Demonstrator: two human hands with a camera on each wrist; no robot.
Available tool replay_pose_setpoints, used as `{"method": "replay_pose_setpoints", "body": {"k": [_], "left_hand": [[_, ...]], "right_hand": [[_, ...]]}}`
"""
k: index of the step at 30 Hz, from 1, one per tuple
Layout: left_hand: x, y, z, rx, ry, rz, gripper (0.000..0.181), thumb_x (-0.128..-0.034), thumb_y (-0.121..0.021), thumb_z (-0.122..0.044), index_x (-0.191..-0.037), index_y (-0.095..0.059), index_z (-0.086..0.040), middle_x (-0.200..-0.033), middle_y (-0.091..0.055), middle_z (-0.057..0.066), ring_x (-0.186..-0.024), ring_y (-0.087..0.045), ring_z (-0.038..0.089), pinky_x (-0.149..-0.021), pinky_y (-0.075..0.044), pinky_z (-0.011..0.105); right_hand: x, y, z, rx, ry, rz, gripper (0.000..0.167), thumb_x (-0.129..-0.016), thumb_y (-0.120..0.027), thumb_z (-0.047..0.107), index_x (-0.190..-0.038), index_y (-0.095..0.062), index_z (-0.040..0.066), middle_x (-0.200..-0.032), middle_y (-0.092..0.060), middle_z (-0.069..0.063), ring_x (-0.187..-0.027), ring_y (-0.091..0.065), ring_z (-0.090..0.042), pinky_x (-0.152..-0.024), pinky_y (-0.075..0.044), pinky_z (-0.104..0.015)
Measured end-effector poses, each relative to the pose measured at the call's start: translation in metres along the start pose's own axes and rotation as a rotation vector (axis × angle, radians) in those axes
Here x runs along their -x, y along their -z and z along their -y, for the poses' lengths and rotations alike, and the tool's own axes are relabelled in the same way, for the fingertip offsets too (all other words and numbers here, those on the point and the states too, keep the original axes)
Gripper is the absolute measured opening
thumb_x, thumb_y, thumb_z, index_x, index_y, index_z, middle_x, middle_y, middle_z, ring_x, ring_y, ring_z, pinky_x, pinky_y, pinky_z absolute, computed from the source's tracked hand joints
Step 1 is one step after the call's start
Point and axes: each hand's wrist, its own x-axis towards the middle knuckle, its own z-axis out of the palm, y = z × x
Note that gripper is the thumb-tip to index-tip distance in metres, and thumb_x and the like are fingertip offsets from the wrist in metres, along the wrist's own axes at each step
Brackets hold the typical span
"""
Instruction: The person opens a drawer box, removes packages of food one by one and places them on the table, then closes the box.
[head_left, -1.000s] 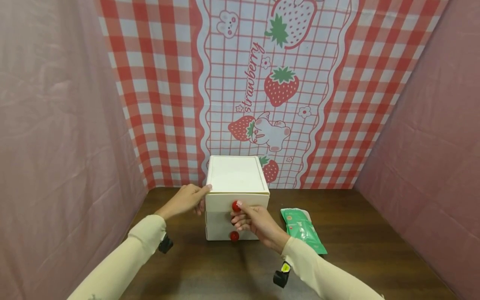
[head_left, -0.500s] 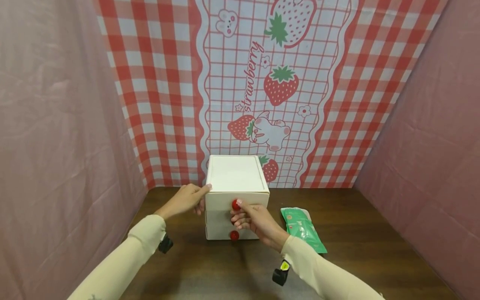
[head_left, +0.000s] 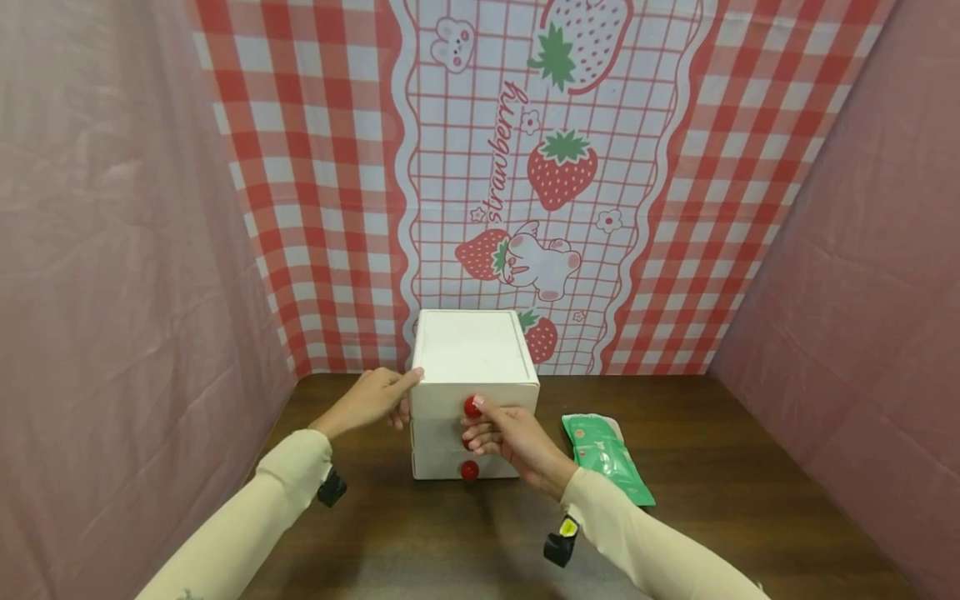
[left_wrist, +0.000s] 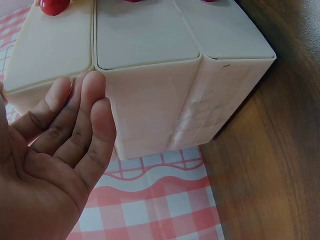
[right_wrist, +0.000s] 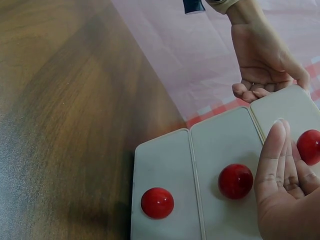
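A white cabinet (head_left: 476,350) with three stacked drawers stands on the table, a red knob on each front. My left hand (head_left: 367,402) rests at its upper left front corner, thumb on the top edge; the left wrist view shows the fingers (left_wrist: 85,117) extended against its side. At the top knob (head_left: 472,407), my right hand (head_left: 525,446) touches with the thumb. In the right wrist view its fingers (right_wrist: 273,155) lie nearly straight between the top knob (right_wrist: 309,147) and middle knob (right_wrist: 235,181). The top drawer's front looks flush with the cabinet.
A green packet (head_left: 606,458) lies on the brown table (head_left: 720,500), right of the cabinet. Behind hangs a red-and-white checked cloth (head_left: 330,208) with strawberry prints. Pink curtains (head_left: 112,292) flank both sides.
The top drawer has moved slightly inward, and the thin gap under the cabinet's top edge has narrowed. My right hand stays at its knob; my left hand has not visibly moved.
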Motion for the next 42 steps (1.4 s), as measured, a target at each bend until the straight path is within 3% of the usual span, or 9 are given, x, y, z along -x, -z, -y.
{"method": "replay_pose_setpoints", "body": {"k": [14,31,42], "left_hand": [[0.000,0.001,0.000,0.003,0.004,0.006,0.070,-0.1059,-0.045,-0.058,-0.069,-0.068,-0.004,-0.070,-0.071,0.015,-0.056,-0.067,0.019,-0.057,-0.055,0.033],[0.000,-0.001,0.002,0.027,0.015,0.005,0.070,-0.1057,-0.044,-0.059,-0.068,-0.068,-0.004,-0.066,-0.070,0.008,-0.058,-0.069,0.023,-0.057,-0.056,0.033],[0.001,-0.001,-0.001,0.023,0.021,0.004,0.070,-0.1057,-0.045,-0.058,-0.068,-0.067,-0.004,-0.065,-0.069,0.006,-0.065,-0.071,0.035,-0.057,-0.056,0.032]], "right_hand": [[-0.002,0.000,0.000,0.001,-0.003,-0.006,0.068,-0.102,-0.062,0.049,-0.120,-0.065,-0.017,-0.090,-0.074,-0.009,-0.077,-0.069,-0.013,-0.076,-0.059,-0.028],[0.001,0.004,-0.003,0.000,-0.027,0.005,0.071,-0.101,-0.061,0.052,-0.122,-0.064,-0.016,-0.091,-0.073,-0.008,-0.074,-0.067,-0.012,-0.074,-0.058,-0.026],[0.002,0.011,-0.013,0.127,-0.021,0.026,0.047,-0.097,-0.072,0.039,-0.108,-0.073,-0.007,-0.089,-0.074,-0.010,-0.070,-0.065,-0.013,-0.070,-0.057,-0.028]]}}
